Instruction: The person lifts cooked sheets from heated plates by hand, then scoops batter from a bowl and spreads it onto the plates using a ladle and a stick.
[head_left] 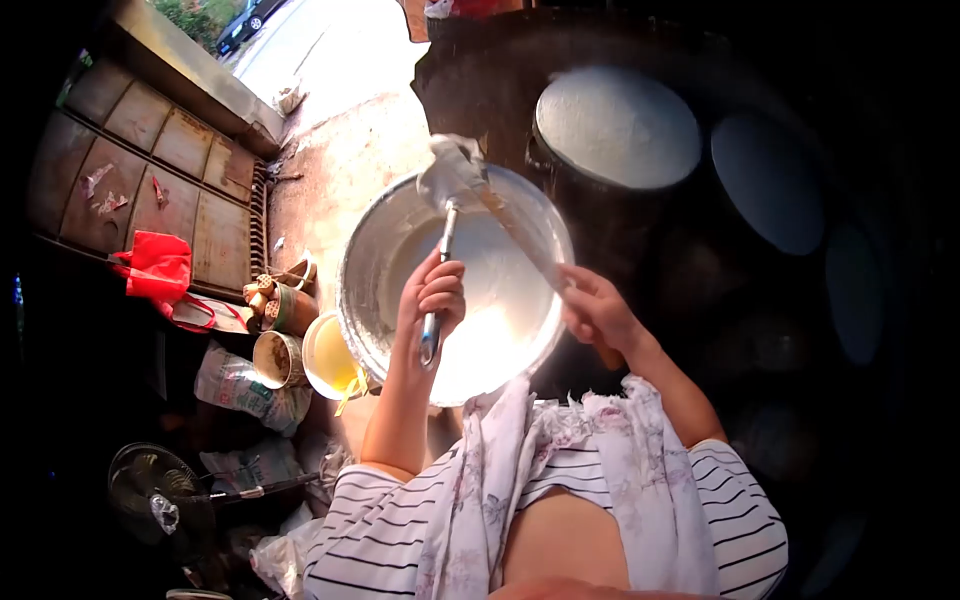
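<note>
The left hand (432, 292) is clenched around the metal handle of a ladle (448, 180), its batter-coated bowl raised over the far rim of a large metal basin (365, 300) of white batter. The right hand (595, 305) grips a flat wooden stick (515, 228) touching the ladle's bowl. Round white griddles (617, 126) lie beyond.

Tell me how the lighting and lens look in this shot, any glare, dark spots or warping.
Head view: strong fisheye warping with black corners; glare blows out the batter in the metal bowl near the left hand and the sunlit ground at top; the right side beyond the right hand sinks into deep shadow; the ladle looks slightly soft.
</note>
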